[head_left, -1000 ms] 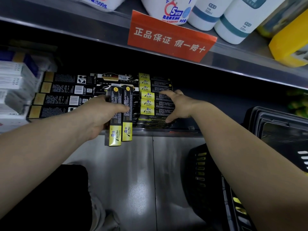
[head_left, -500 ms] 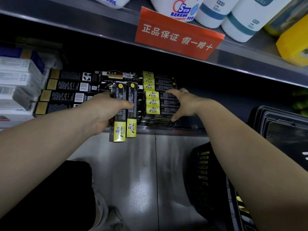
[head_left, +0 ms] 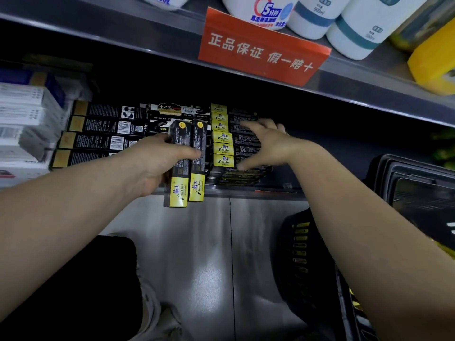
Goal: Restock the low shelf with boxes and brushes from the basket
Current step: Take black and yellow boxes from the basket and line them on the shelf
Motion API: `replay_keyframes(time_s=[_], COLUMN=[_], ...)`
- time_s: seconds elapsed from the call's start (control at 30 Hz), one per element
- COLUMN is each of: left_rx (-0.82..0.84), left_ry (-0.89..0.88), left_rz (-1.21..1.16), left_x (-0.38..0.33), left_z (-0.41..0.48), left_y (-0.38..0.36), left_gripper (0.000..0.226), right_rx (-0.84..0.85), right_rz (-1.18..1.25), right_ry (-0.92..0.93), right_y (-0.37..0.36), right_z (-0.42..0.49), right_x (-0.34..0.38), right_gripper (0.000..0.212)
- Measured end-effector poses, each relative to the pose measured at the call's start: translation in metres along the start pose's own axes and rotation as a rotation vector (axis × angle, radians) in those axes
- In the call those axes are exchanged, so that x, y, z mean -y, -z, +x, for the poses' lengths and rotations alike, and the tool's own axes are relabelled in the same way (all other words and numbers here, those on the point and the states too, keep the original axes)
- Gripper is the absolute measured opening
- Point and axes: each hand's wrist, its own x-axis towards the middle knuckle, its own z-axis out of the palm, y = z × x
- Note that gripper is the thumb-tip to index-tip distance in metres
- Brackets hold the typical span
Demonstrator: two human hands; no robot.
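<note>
Head: left hand (head_left: 150, 166) grips two boxes (head_left: 181, 190), yellow ends nearward; right hand (head_left: 266, 143) splayed.

On the low shelf (head_left: 270, 193), a stack of boxes (head_left: 222, 148) sits right of a pile of long boxes (head_left: 103, 126), and the right hand (head_left: 266, 146) rests on the stack. The left hand (head_left: 152, 166) holds two boxes (head_left: 187, 168) side by side, just in front of the shelf edge and left of the stack. The basket (head_left: 302, 267) sits on the floor (head_left: 209, 267) to the right, and bottles (head_left: 315, 18) stand on the upper shelf (head_left: 123, 33) above.

Shop: stocked shelves (head_left: 369, 84), promotional sign (head_left: 261, 49)
</note>
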Motion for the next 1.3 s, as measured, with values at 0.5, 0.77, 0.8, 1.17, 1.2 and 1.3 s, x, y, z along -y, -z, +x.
replay_keyframes(time_s=[0.5,0.77,0.8,1.17,1.2,1.3], left_rx=[-0.028,-0.03,-0.037,-0.086,-0.082,-0.064], left_ry=[-0.041,-0.065,-0.064,-0.057,-0.06,-0.066], left_rz=[-0.033,0.02,0.027,0.045,0.037,0.013], left_x=[-0.002,-0.001,-0.001,-0.001,-0.001,-0.003], left_z=[0.0,0.004,0.005,0.008,0.007,0.006], left_y=[-0.002,0.0,0.001,-0.002,-0.002,-0.002], left_gripper=[0.017,0.02,0.022,0.056,0.056,0.049], right_rx=[-0.443,-0.372,-0.315,-0.069,-0.075,-0.083], right_rz=[1.384,0.861,0.808,0.582,0.578,0.576], right_ry=[-0.187,-0.297,-0.286,-0.07,-0.066,-0.062], right_y=[0.015,0.003,-0.002,-0.012,-0.012,-0.013], right_z=[0.003,0.047,0.049,0.039,0.039,0.039], right_x=[-0.017,-0.034,-0.035,-0.03,-0.029,-0.028], right_gripper=[0.016,0.055,0.055,0.05,0.05,0.049])
